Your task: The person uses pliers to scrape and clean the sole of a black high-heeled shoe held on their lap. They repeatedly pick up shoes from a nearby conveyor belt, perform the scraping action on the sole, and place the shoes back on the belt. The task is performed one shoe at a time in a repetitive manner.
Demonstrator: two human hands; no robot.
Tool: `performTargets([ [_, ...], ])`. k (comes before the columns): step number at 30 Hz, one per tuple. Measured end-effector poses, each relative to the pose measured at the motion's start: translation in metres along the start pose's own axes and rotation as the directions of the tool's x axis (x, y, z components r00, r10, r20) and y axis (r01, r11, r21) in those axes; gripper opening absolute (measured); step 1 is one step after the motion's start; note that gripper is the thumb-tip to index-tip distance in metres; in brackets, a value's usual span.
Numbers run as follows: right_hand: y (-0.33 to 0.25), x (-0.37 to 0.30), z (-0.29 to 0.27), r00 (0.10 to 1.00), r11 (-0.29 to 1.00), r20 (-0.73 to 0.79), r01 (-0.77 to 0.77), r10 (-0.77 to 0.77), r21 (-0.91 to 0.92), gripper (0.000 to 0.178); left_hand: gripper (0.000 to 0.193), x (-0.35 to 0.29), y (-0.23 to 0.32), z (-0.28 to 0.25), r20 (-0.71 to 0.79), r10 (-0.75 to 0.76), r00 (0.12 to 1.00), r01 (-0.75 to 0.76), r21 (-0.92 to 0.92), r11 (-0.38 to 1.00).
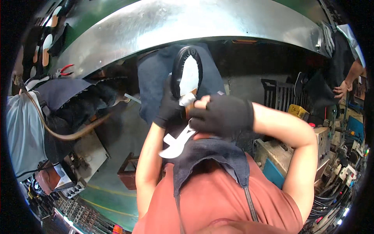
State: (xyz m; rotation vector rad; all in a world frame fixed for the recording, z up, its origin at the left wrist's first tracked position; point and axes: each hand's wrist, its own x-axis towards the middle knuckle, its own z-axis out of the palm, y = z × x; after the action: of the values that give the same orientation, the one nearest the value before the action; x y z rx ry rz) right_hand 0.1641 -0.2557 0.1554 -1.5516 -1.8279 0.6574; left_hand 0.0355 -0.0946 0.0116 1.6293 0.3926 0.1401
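Observation:
A black shoe upper on a last (179, 74) rests sole up over my dark-blue apron lap, its pleated edge drawn round a white insole (190, 74). My left hand (170, 104), in a black glove, is wrapped round the heel end from the left. My right hand (220, 115), gloved in black with bare fingertips, is closed at the heel. A shiny metal tool with a split, hooked end (177, 145) sticks out below that hand, which grips it; its kind is not clear. By the fingertips a whitish rounded lump (187, 99) covers part of the heel; I cannot make out what it is.
A curved metal bench (187, 23) runs across the far side, with red-handled pliers (65, 71) at its left end. Another person's hand (343, 89) shows at far right. A black slatted crate (278, 93) and machinery (280, 152) stand right; a brown stool (128, 171) stands left.

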Motion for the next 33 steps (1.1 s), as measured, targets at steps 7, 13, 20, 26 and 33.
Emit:
performTargets([
  [7,0.05,-0.099,0.027,0.758,0.763,0.087,-0.639,0.646,-0.097,0.036,0.048,0.0,0.041,0.005,0.105,-0.263,0.959,0.21,-0.886,0.413],
  [13,0.005,-0.084,0.021,0.641,0.588,0.067,-0.736,0.764,0.337,0.031,0.026,0.012,0.03,0.017,-0.257,-0.107,0.96,0.096,-0.054,0.994],
  [20,0.025,-0.017,0.005,0.957,0.975,-0.191,-0.224,0.219,-0.008,0.025,0.056,0.005,-0.012,-0.003,0.009,-0.044,0.999,0.042,0.194,0.98],
  [26,0.024,-0.031,0.031,0.809,0.813,-0.093,-0.582,0.581,0.023,0.039,0.067,-0.006,0.013,-0.007,0.043,0.067,0.997,-0.074,0.2,0.977],
  [33,0.026,-0.081,0.143,0.358,0.2,0.013,-0.552,0.934,0.81,0.056,0.065,-0.009,0.067,-0.002,-0.154,-0.014,0.988,-0.035,-0.31,0.95],
])
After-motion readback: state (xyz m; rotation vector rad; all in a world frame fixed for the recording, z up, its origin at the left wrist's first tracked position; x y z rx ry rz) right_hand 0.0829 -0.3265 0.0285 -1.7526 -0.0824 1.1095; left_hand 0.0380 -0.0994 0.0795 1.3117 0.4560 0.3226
